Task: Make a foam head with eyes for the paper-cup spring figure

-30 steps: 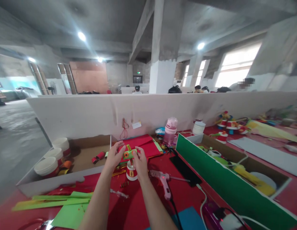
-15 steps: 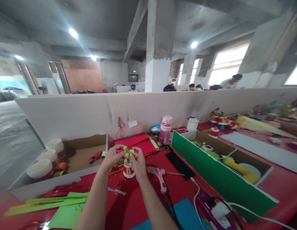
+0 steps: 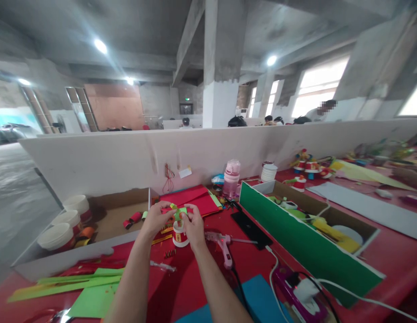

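Observation:
My left hand [image 3: 158,218] and my right hand [image 3: 194,224] pinch a small green paper piece [image 3: 177,213] between them, with a yellow bit at its top left. Directly below it a white and red paper cup [image 3: 180,235] stands upside down on the red table [image 3: 188,280]. Whether the green piece touches the cup is hidden by my fingers. A dark coil [image 3: 170,253] lies in front of the cup. To the right of my right hand rests a pink glue gun [image 3: 224,249].
At the left, a cardboard box [image 3: 117,204] holds white cups and small paper rolls. A green-sided box [image 3: 296,237] and a purple power strip [image 3: 297,291] are at the right. Green paper sheets [image 3: 94,300] lie front left; a pink bottle [image 3: 232,178] stands behind.
The view has shifted slightly. Both hands still hold the green piece, which has turned a little between the fingers.

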A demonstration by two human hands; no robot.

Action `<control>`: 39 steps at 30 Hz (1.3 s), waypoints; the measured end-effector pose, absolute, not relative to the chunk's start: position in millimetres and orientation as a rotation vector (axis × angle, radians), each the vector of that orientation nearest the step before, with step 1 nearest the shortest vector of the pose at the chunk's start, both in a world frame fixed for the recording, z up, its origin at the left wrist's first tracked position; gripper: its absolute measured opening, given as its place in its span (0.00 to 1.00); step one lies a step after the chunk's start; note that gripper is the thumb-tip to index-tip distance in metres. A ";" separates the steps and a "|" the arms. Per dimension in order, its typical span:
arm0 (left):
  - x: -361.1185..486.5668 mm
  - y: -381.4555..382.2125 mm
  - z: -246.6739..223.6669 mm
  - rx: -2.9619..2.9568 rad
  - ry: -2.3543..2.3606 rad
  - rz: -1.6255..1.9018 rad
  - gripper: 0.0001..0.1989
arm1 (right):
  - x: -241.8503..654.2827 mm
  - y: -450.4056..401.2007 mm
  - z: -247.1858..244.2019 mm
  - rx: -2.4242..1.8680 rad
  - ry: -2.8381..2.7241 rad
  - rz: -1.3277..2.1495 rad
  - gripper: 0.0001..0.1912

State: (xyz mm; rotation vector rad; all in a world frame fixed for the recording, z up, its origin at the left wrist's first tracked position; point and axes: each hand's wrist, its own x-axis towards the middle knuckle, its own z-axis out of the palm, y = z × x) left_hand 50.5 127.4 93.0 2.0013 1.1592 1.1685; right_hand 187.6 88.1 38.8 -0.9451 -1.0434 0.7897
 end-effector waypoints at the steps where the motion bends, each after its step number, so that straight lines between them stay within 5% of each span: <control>1: 50.4 127.3 93.9 2.030 1.145 1.169 0.11 | 187.7 88.2 38.9 -0.950 -1.039 0.796 0.14; 39: 60.8 127.2 91.8 2.447 1.299 1.021 0.07 | 187.9 83.9 50.8 -0.910 -0.828 0.929 0.17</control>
